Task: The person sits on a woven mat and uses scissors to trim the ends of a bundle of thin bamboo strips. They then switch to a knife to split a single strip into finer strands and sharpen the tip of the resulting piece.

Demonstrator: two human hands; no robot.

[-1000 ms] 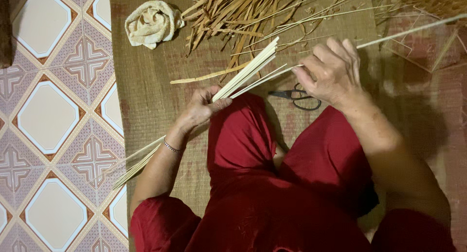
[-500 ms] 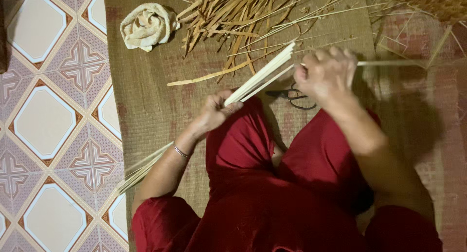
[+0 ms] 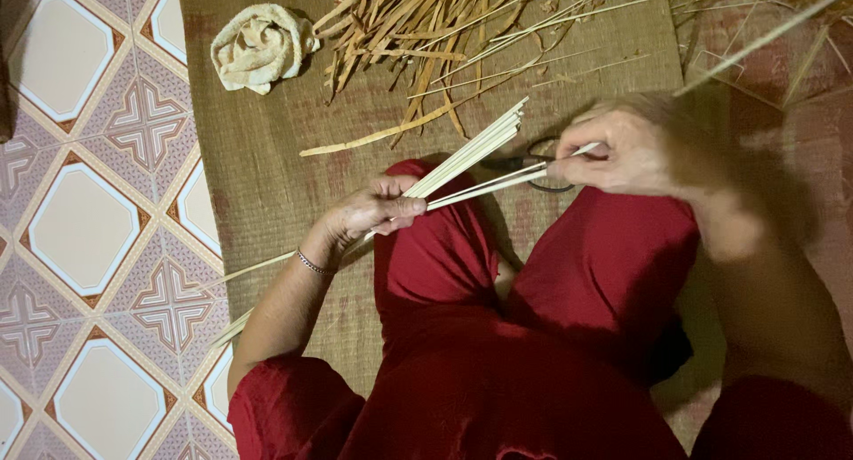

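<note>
Your left hand (image 3: 378, 213) grips a bundle of pale strips (image 3: 471, 153) over your lap. Your right hand (image 3: 622, 153) has dropped, fingers now pinching 1 strip, drawing it from the bundle above scissors (image 3: 542, 171).

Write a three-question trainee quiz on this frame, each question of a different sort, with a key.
1. True or false: the left hand grips the bundle of pale strips.
2. What lies on the woven mat at the upper left? A) a crumpled cloth B) a basket C) a knife
3. Fill in: the right hand pinches a single ____ drawn from the bundle.

Key
1. True; the fingers close around it.
2. A, the crumpled cloth, beside the pile of dry leaves.
3. Strip; scissors lie just behind it.
</note>
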